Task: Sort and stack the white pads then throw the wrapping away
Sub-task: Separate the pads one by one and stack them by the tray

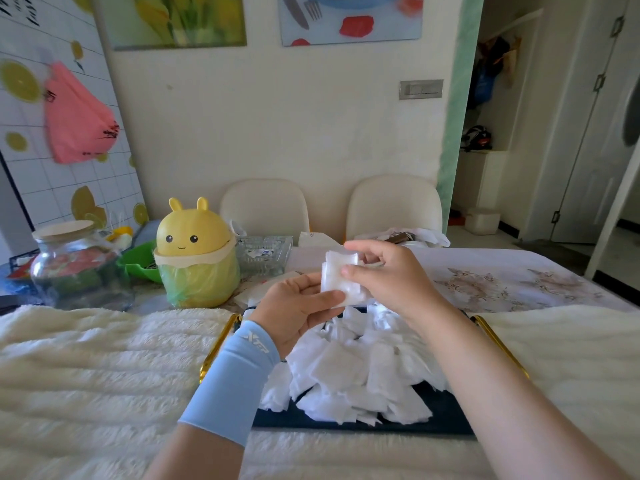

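- The left hand [298, 308] and right hand [384, 275] together pinch a small stack of white pads [341, 278], raised above the tray [446, 415].
- A heap of loose pads [356, 368] lies on the tray.
- A yellow bin [195, 254] stands behind, to the left.

You are in a home dining room: two cream chairs [265, 206] behind the table [519, 271], food pictures [349, 19] on the far wall, a bunny bin [195, 254] at left.
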### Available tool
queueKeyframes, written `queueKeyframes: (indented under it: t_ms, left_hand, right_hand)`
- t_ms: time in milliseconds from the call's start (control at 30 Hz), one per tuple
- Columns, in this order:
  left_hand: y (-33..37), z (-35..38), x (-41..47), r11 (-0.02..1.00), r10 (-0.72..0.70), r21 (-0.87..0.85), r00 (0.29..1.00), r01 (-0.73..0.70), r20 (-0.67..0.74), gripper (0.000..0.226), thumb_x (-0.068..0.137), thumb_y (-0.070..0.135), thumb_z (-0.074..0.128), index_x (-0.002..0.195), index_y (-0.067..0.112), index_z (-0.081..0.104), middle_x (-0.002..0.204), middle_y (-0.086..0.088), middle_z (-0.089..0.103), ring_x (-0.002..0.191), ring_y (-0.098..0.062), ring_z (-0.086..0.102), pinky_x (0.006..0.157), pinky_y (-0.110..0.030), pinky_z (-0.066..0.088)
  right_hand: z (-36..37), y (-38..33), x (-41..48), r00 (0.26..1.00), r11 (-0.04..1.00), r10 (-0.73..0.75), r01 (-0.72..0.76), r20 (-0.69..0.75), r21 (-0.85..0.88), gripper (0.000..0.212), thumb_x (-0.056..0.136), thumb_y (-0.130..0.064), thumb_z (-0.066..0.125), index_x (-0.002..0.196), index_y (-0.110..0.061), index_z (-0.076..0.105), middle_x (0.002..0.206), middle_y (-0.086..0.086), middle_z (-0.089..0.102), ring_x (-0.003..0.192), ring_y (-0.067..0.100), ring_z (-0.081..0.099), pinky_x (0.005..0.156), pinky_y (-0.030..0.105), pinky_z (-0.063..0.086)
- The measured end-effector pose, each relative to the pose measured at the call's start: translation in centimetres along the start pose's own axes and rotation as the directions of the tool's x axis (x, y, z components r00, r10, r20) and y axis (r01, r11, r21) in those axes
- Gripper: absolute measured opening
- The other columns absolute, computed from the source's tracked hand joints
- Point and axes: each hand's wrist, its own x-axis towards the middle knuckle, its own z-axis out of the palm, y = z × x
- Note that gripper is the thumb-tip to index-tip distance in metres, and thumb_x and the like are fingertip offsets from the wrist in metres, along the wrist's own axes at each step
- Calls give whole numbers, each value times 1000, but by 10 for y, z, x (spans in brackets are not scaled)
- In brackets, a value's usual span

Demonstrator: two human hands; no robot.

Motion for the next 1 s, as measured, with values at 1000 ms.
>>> queueKeyframes:
  t_ms: [1000]
  left_hand:
    - [6, 6, -4, 1000, 1, 23, 1000, -1, 1, 29, 94, 14, 62, 117, -3, 66, 108, -18, 73, 96, -25, 72, 84, -31, 60]
  right_hand:
    - [-8, -1, 1, 984, 945, -178, 168, -8, -280, 31, 84, -31, 79, 112, -33, 66, 106, -17, 64, 85, -6, 58, 77, 20, 43]
